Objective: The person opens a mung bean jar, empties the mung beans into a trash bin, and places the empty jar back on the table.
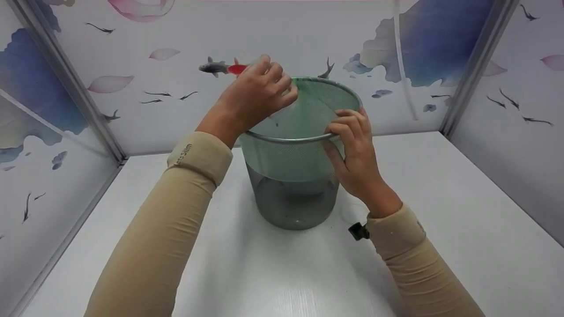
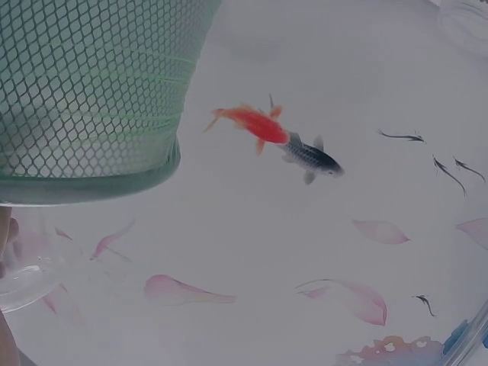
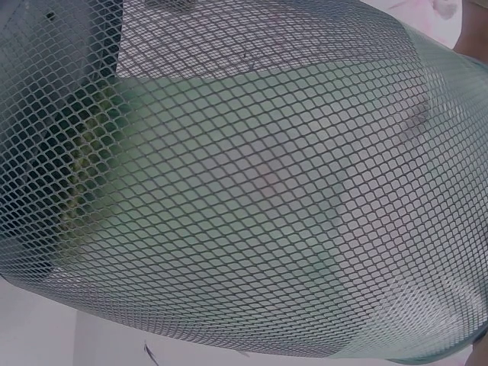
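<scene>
A round wire mesh waste bin (image 1: 295,211) with a metal rim stands upright on the table. Its upper part is lined by a thin green see-through bin bag (image 1: 304,108), whose lower edge shows through the mesh. Above the rim at the back left, my left hand (image 1: 262,86) has curled fingers. Beside its fingers, clear film (image 2: 30,278) shows in the left wrist view; the exact pinch is hidden. My right hand (image 1: 357,154) grips the bin's right rim, fingers over the top and thumb outside. Through the mesh, the right wrist view shows the green bag (image 3: 236,168).
The white table (image 1: 255,273) extends around the bin. Printed panels (image 1: 308,26) with fish and petals enclose the back and sides, joined by metal corner posts (image 1: 480,66). A small black object (image 1: 358,231) sits at the right cuff.
</scene>
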{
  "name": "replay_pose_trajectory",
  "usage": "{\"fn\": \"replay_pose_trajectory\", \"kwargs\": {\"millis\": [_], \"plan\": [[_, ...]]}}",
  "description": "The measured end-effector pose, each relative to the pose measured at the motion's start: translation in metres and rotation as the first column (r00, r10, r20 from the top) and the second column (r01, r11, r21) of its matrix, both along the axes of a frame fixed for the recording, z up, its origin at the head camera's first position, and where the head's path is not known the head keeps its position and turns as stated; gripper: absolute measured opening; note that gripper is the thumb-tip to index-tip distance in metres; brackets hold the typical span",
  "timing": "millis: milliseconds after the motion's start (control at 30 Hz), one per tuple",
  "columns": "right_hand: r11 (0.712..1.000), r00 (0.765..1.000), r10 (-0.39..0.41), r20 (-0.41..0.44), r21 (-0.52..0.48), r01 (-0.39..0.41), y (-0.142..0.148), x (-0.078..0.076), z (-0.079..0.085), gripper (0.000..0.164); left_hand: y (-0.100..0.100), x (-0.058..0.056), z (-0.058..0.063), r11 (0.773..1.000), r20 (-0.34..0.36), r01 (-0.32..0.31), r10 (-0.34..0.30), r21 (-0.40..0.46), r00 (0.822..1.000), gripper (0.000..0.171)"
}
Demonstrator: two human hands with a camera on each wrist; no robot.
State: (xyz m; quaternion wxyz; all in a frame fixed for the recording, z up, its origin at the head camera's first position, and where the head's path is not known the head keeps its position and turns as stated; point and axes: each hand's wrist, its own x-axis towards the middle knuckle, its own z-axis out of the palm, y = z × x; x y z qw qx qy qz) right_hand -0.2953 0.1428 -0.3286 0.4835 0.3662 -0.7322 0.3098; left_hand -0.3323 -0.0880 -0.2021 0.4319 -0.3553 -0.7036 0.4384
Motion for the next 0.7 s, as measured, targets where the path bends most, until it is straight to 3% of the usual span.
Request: {"fn": "replay_pose_trajectory", "kwargs": {"millis": [200, 333, 467, 567, 700], "plan": [[1.000, 1.000, -0.007, -0.012, 0.007, 0.007, 0.0002, -0.0010, -0.0003, 0.014, 0.0007, -0.0012, 0.0007, 1.000, 0.036, 0.025, -0.025, -0.014, 0.999, 0.043], [1.000, 1.000, -0.004, -0.017, 0.000, 0.004, 0.0006, -0.0011, -0.0010, 0.016, 0.0011, -0.0035, 0.0004, 0.993, 0.043, 0.070, -0.074, 0.090, 0.996, 0.038], [1.000, 1.000, 0.000, -0.018, -0.001, 0.000, -0.0004, -0.0007, -0.0013, 0.014, -0.0028, -0.0049, 0.0022, 0.992, 0.134, 0.039, -0.055, 0.119, 0.989, 0.037], [1.000, 1.000, -0.001, -0.019, 0.001, 0.001, -0.0004, -0.0007, -0.0012, 0.013, -0.0051, -0.0061, 0.0022, 0.998, 0.196, -0.009, -0.002, 0.055, 0.981, 0.043], [1.000, 1.000, -0.003, -0.024, -0.004, 0.003, 0.0013, -0.0012, -0.0016, 0.013, -0.0005, -0.0082, 0.0005, 0.996, 0.130, 0.029, -0.040, 0.088, 0.991, 0.042]]}}
